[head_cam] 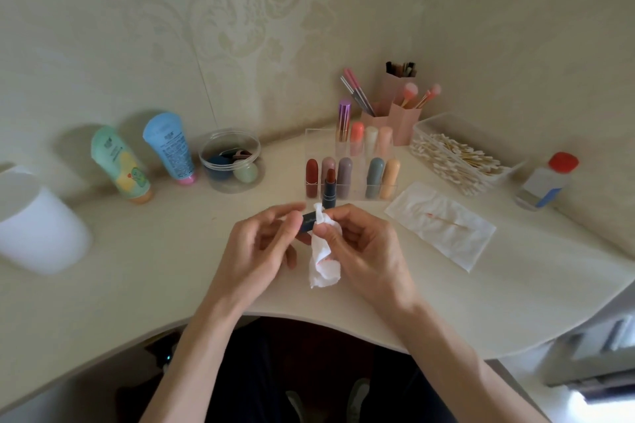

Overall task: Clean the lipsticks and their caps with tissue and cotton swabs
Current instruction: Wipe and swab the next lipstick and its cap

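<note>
While the left hand (pixel 261 244) pinches a dark lipstick cap (pixel 309 221) between thumb and fingertips at the centre of the frame, the right hand (pixel 364 247) clasps a crumpled white tissue (pixel 319 251) against the cap's right end. The tissue's loose tail, smeared with red, hangs toward the cream table (pixel 154 268). Just above the hands an uncapped red lipstick (pixel 329 189) in a dark case stands upright on the table, touching or just in front of a clear organizer (pixel 354 134) that holds rows of capped lipsticks. To the right of centre a flat tissue (pixel 443 237) lies with a red-stained cotton swab (pixel 446 220) on it. Above it sits a clear box of cotton swabs (pixel 457 154), and a red-capped bottle (pixel 546 182) stands near the right edge. Pink brush holders (pixel 402 117) stand behind the organizer. On the left are a round clear jar (pixel 230 161), a blue tube (pixel 170 148), a green tube (pixel 120 165) and a white cup (pixel 37 220).
</note>
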### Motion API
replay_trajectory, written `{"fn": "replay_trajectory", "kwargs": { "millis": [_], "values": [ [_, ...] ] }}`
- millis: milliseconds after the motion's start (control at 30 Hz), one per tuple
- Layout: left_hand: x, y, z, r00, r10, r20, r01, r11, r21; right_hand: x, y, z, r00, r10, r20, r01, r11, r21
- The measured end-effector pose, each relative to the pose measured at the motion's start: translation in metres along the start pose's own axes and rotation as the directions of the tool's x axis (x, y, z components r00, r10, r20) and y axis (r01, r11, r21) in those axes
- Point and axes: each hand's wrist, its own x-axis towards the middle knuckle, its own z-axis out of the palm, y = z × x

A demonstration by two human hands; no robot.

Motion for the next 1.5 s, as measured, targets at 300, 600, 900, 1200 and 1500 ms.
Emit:
{"fn": "replay_trajectory", "kwargs": {
  "millis": [300, 600, 900, 1200, 1500],
  "values": [
    [0.005, -0.009, -0.003, 0.991, 0.119, -0.054, -0.114, 0.99, 0.085, 0.001, 0.0, -0.001, 0.998, 0.055, 0.034, -0.055, 0.998, -0.005],
    [0.004, -0.011, -0.003, 0.998, 0.066, -0.006, -0.066, 0.997, 0.046, -0.001, 0.003, 0.001, 0.999, 0.034, 0.018, -0.034, 0.999, 0.001],
    [0.003, -0.003, -0.001, 0.999, 0.01, 0.031, -0.008, 0.998, -0.055, -0.001, 0.002, 0.001, 1.0, 0.024, 0.013, -0.025, 0.999, 0.021],
    [0.006, -0.013, -0.004, 0.998, 0.061, -0.024, -0.06, 0.997, 0.038, 0.002, 0.006, 0.003, 0.999, 0.025, 0.021, -0.025, 1.0, -0.013],
    [0.004, 0.0, -0.002, 0.996, -0.018, 0.084, 0.019, 1.0, -0.014, 0.0, 0.006, 0.001, 0.999, -0.053, -0.007, 0.053, 0.998, -0.047]
  ]
}}
